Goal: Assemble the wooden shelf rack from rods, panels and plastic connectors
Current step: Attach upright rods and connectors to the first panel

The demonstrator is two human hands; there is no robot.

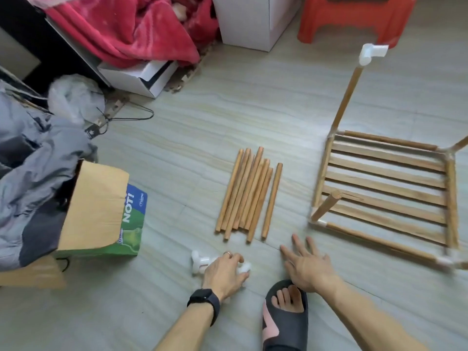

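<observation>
Low in the middle of the frame, the left hand (225, 272) is down by the floor (177, 138). Its fingers are curled over a white connector (245, 267) and hold it. Only a bit of the white plastic peeks out past the fingertips. A second connector (198, 262) lies just left of that hand. I cannot tell if they touch. A black watch (205, 300) is on the wrist.

The right hand (309, 269) is just to the right, with its fingers spread wide and straight. It holds nothing. Below it is a foot in a dark slipper (286, 325).

The loose rods (249, 193) lie side by side in a bunch in the middle of the frame, just above both hands. One rod lies a little apart on the right side of the bunch.

The rack (385, 188) is at the right. It is a flat frame of rods with wooden slats across it, lying on the floor. One rod stands up from its far left corner with a white corner piece (372, 54) on top. Another rod sticks up from the near left corner, and its top is bare.

At the left is a cardboard box (96, 209) with a grey jacket (33, 160) next to it. Along the top are a red blanket (131, 29), a white box (253, 19) and a red stool (354, 19).
</observation>
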